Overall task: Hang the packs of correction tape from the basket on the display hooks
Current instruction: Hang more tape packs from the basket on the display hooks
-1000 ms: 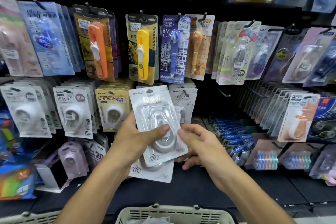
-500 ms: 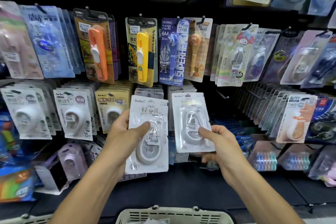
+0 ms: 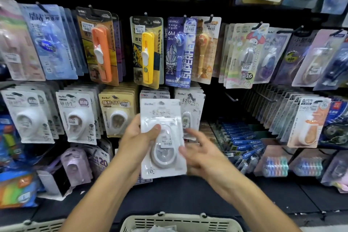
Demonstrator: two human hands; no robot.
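My left hand [image 3: 134, 142] grips a white blister pack of correction tape [image 3: 165, 158] in front of the display, thumb across its front. My right hand [image 3: 204, 154] is blurred, its fingers spread and empty, right beside the pack's right edge. Just behind it, a matching white pack [image 3: 191, 106] hangs on a display hook [image 3: 191, 97] in the lower row. The beige basket [image 3: 180, 222] sits at the bottom edge, with more packs faintly visible inside.
Rows of hooks full of carded correction tapes fill the wall. Two bare hooks [image 3: 232, 98] [image 3: 264, 98] jut out to the right of the white packs. Boxes of blue pens [image 3: 243, 137] and coloured tape rolls [image 3: 275, 165] lie on the lower right shelf.
My right hand has let go of its pack, which now hangs on the hook, and has come back down to the pack in my left hand. My left hand shifted slightly right.
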